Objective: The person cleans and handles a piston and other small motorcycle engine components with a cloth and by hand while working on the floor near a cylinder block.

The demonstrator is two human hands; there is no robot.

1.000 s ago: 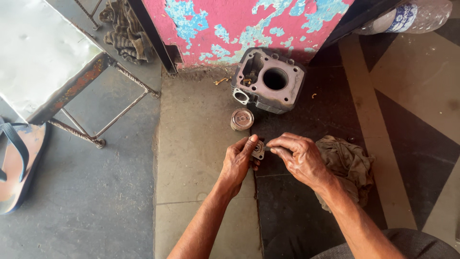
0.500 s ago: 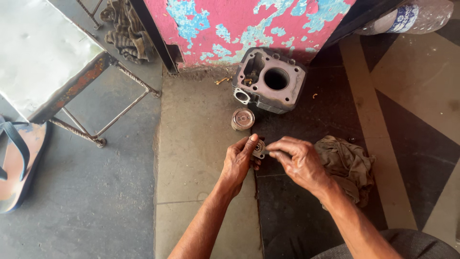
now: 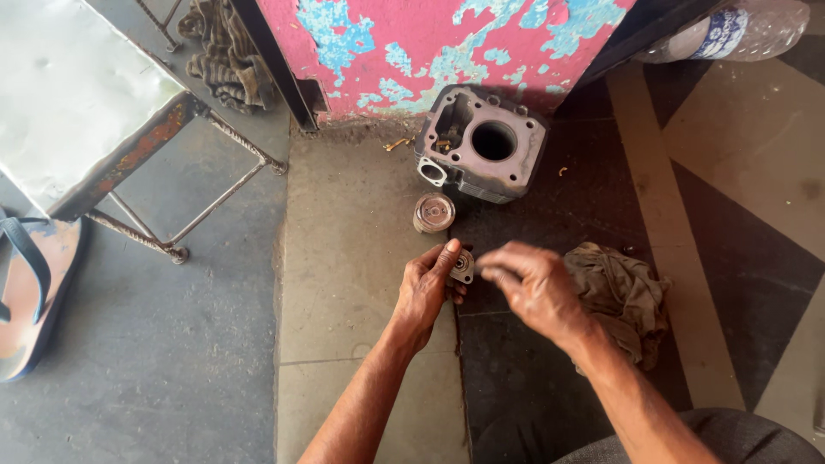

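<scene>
Near the middle of the frame, the left hand [image 3: 427, 288] comes up from the lower centre with its forearm slanting up and to the right, wrist bent slightly, thumb raised and fingers [image 3: 450, 251] clamped on a small round metal part [image 3: 463, 265] that it holds just above the floor. The right hand [image 3: 531, 288] reaches in from the lower right, its forearm crossing the dark floor tiles; it is blurred, its fingers curled loosely together just to the right of the part, and whether they touch the part or pinch anything cannot be told. Directly under and behind the right hand lies a crumpled brown rag [image 3: 625, 296], partly covered by the wrist. Just above the hands a small round piston [image 3: 433, 212] stands on the floor, and above that, against the peeling pink and blue wall [image 3: 412, 47], rests a grey engine cylinder block [image 3: 481, 144] with its bore facing up. In the upper left a metal stool [image 3: 94, 103] stands well apart, with a sandal [image 3: 30, 283] at the left edge and a plastic bottle [image 3: 730, 30] in the upper right corner.
</scene>
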